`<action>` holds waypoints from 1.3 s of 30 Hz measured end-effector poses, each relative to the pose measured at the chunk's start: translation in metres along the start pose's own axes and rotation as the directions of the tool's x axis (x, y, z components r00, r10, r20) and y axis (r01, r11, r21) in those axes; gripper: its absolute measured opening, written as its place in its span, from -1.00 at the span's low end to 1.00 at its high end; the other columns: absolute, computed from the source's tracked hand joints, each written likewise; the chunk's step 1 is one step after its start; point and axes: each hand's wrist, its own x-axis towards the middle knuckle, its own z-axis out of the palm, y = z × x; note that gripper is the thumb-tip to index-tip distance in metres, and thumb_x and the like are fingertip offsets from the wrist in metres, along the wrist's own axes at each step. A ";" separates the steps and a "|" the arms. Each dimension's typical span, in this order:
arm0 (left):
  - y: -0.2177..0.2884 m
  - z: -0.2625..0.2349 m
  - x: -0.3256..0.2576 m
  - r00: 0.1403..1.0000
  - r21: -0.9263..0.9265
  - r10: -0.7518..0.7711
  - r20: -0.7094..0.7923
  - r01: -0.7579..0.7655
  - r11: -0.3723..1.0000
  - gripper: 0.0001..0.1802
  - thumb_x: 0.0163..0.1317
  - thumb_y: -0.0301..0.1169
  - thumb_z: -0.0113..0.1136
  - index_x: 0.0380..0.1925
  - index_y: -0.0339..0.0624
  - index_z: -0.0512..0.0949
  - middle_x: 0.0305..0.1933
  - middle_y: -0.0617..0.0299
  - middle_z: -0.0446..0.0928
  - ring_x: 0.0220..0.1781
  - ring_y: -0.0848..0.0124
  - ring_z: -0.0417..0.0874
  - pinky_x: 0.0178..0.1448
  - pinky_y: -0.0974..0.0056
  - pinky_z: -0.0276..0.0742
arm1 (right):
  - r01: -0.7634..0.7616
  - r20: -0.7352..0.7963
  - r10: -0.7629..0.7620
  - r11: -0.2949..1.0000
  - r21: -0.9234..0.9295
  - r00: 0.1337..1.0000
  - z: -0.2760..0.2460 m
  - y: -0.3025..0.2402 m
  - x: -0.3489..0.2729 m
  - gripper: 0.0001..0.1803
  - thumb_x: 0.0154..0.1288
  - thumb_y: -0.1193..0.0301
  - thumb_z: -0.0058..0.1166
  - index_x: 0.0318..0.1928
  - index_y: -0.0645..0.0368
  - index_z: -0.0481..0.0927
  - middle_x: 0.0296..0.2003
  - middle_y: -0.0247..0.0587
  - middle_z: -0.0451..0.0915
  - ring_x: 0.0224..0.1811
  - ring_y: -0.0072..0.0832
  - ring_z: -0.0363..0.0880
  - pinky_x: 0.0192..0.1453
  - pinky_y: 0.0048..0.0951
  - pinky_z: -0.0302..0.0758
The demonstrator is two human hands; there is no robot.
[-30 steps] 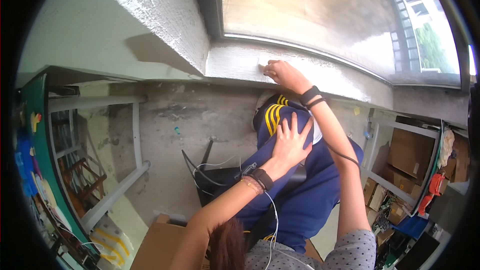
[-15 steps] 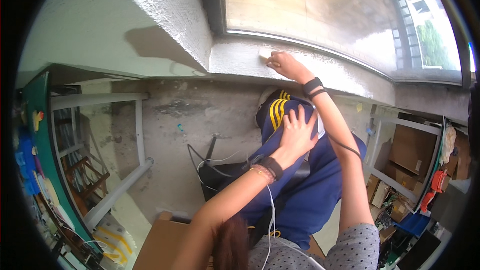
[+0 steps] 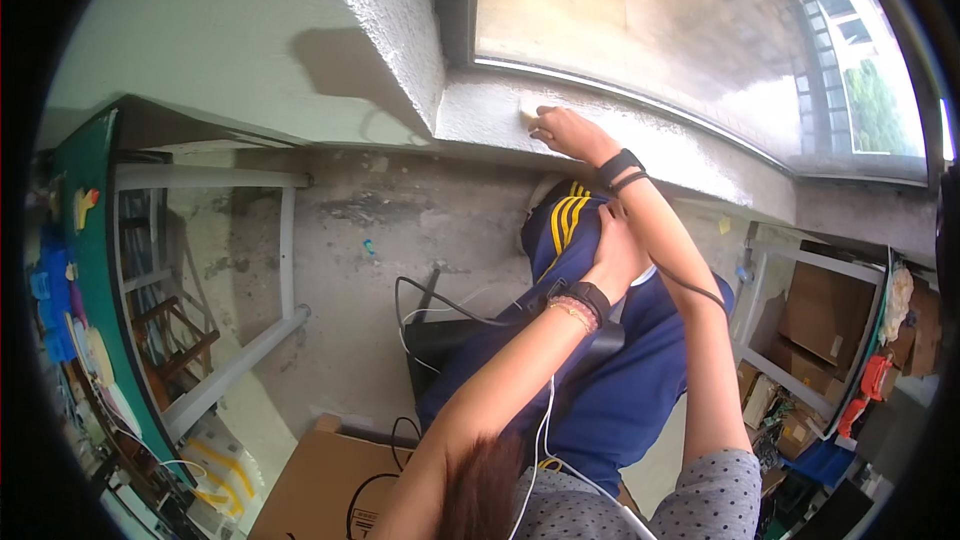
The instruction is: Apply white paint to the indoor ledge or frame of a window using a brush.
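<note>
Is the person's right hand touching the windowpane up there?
Apart. The head view shows a strip of the white ledge and the frame's edge between the right hand and the windowpane.

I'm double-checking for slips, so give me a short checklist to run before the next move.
1. Right hand gripping the small pale piece: ok, held at the fingertips.
2. Pale piece pressed on the white ledge: cannot tell; it is at the ledge, but contact is unclear.
3. Left hand off the ledge: ok, on the navy trousers.
4. Right forearm free of cords: not ok, a dark cord crosses it.
</note>
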 end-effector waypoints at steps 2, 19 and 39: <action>0.001 -0.003 0.004 0.985 -0.052 -0.042 0.168 0.051 0.997 -0.67 0.12 -0.21 0.08 -0.26 -0.22 0.59 -0.18 0.00 0.55 -0.09 0.08 0.49 -0.04 -0.03 0.38 | 0.064 0.076 -0.066 0.998 0.026 0.995 -0.017 -0.003 0.005 -0.81 0.21 0.44 0.02 -0.31 0.32 0.63 -0.33 0.05 0.61 -0.27 0.00 0.60 -0.12 -0.12 0.51; 0.001 -0.006 0.007 0.992 -0.004 0.011 0.122 -0.011 1.000 -0.68 0.14 -0.27 0.01 -0.22 -0.22 0.58 -0.19 0.07 0.53 -0.13 0.13 0.48 -0.05 0.01 0.37 | -0.165 0.131 0.137 0.956 0.242 0.982 -0.046 -0.012 -0.007 -0.78 0.16 0.46 -0.01 -0.23 0.23 0.66 -0.34 -0.01 0.66 -0.23 -0.06 0.62 -0.15 -0.17 0.53; 0.019 -0.005 0.013 0.980 0.000 -0.027 0.200 0.027 1.000 -0.73 0.09 -0.27 0.08 -0.31 -0.19 0.62 -0.23 0.10 0.55 -0.10 0.19 0.47 0.01 0.08 0.33 | -0.155 -0.070 0.147 0.979 -0.130 0.987 -0.022 0.030 -0.061 -0.86 0.15 0.47 -0.03 -0.42 0.24 0.58 -0.29 -0.01 0.57 -0.25 -0.03 0.58 -0.19 -0.13 0.51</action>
